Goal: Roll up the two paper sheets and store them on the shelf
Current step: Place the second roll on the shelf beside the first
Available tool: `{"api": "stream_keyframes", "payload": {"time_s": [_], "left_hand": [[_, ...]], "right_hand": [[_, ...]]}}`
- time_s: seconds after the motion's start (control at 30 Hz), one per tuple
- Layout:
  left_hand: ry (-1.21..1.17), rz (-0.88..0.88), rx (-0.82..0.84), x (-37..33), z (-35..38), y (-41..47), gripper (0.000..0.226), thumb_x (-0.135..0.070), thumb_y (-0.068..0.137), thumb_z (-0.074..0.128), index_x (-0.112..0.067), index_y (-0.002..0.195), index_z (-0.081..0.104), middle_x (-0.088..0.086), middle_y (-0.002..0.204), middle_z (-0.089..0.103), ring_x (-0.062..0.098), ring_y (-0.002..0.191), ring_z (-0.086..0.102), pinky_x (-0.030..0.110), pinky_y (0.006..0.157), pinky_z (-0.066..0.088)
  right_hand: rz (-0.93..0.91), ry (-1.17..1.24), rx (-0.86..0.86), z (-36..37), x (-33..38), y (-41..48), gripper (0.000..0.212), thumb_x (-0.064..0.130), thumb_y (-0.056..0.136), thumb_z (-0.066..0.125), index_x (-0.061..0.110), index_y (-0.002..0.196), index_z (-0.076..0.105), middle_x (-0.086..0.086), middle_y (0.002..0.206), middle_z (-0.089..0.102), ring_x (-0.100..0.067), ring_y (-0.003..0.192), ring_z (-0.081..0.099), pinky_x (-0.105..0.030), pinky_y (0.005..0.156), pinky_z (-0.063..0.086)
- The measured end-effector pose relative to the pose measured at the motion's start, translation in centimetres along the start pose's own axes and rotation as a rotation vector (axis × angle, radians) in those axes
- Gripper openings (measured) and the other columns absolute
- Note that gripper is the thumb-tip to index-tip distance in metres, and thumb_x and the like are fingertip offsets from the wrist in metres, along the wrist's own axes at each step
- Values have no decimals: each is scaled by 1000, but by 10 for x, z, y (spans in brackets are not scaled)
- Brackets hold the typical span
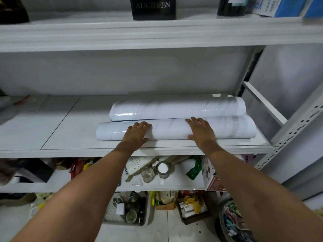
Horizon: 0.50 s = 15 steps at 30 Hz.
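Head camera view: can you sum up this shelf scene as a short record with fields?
place: white metal shelf, middle board
rear item: rolled glossy white paper sheet
front item: second rolled glossy white paper sheet, just in front of it
left hand: flat on front roll
right hand: flat on front roll
task state: both rolls on shelf

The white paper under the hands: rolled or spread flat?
Rolled: the glossy white paper lies as a tube on the white shelf, left hand and right hand resting on it.
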<state>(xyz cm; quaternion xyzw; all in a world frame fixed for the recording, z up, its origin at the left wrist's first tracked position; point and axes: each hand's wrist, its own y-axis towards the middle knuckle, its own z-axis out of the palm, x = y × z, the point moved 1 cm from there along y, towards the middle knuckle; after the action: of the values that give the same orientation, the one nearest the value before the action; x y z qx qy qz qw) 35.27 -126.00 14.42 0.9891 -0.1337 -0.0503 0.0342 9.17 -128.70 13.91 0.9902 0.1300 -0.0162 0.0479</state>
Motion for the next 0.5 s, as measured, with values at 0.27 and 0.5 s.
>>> {"api": "stream_keyframes", "payload": {"time_s": [0.27, 0.5], "left_hand": [[7, 41, -57, 8, -4, 6, 55, -20, 86, 59, -20, 136, 36, -1, 140, 38, 22, 124, 36, 35, 101, 31], [19, 36, -63, 5, -5, 10, 56, -15, 85, 60, -19, 135, 35, -1, 139, 39, 23, 123, 38, 35, 100, 32]], "right_hand": [[-12, -2, 18, -5, -2, 6, 76, 36, 87, 60, 21, 147, 15, -3, 153, 20, -25, 137, 21, -38, 110, 22], [-26, -19, 42, -11, -7, 4, 75, 38, 88, 58, 22, 147, 14, -3, 154, 17, -23, 138, 20, -38, 111, 21]]}}
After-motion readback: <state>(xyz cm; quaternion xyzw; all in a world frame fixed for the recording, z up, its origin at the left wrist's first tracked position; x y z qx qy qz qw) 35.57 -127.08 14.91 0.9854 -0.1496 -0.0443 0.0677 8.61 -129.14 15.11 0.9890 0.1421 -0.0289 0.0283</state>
